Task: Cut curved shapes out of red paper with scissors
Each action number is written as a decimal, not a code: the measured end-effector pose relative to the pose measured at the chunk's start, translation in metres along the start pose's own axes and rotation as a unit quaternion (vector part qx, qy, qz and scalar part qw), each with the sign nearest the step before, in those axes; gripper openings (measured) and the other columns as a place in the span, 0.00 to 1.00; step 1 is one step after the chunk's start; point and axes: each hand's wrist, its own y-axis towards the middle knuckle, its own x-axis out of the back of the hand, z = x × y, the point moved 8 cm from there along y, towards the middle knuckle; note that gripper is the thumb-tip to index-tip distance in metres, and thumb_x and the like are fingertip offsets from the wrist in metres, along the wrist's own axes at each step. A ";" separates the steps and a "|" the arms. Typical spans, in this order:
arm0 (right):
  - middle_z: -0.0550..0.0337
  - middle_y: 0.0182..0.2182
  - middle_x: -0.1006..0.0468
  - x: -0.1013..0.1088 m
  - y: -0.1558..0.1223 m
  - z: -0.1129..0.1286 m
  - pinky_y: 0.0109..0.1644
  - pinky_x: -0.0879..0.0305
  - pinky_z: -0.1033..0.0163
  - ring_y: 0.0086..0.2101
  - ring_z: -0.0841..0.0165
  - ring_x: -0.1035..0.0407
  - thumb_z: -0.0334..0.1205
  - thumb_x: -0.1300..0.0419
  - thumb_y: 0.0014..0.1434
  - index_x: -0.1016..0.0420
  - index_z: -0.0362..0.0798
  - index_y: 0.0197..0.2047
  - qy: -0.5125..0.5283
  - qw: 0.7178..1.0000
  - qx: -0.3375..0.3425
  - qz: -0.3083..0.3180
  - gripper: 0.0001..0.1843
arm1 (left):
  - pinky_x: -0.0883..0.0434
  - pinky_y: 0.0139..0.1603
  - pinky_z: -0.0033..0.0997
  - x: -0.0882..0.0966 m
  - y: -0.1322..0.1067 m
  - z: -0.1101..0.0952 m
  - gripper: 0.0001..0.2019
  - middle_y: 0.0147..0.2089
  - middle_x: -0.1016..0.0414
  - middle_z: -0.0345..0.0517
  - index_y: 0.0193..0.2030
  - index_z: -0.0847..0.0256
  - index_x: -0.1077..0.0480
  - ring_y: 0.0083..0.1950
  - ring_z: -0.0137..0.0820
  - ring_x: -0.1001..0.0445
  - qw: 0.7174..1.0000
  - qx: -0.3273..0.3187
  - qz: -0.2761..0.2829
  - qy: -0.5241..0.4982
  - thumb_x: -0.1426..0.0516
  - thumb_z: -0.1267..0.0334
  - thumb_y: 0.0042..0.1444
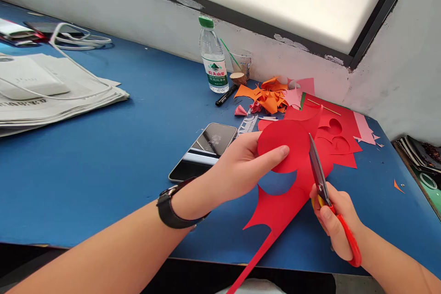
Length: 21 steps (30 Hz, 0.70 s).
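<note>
Gripping scissors [317, 170] in right hand [339, 223] beside red disc [280, 138], pinched in left hand [239, 165]; apparently mostly cut out; cannot tell if free of red sheet [284, 209].

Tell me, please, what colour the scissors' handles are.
The handles are red and yellow, partly covered by the right hand; the head view shows them best.

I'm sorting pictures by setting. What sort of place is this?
Probably an indoor craft workspace: orange paper scraps lie on a blue table against a wall, and the right hand holds scissors beside cut red paper.
</note>
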 end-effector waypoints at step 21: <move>0.74 0.22 0.45 -0.002 -0.001 0.000 0.19 0.56 0.66 0.19 0.73 0.53 0.67 0.41 0.77 0.25 0.51 0.51 0.019 1.000 -0.002 0.013 0.26 | 0.30 0.34 0.28 0.004 -0.001 0.008 0.16 0.32 0.25 0.41 0.30 0.61 0.24 0.35 0.32 0.32 0.998 0.032 -0.017 -0.057 0.26 0.54 0.57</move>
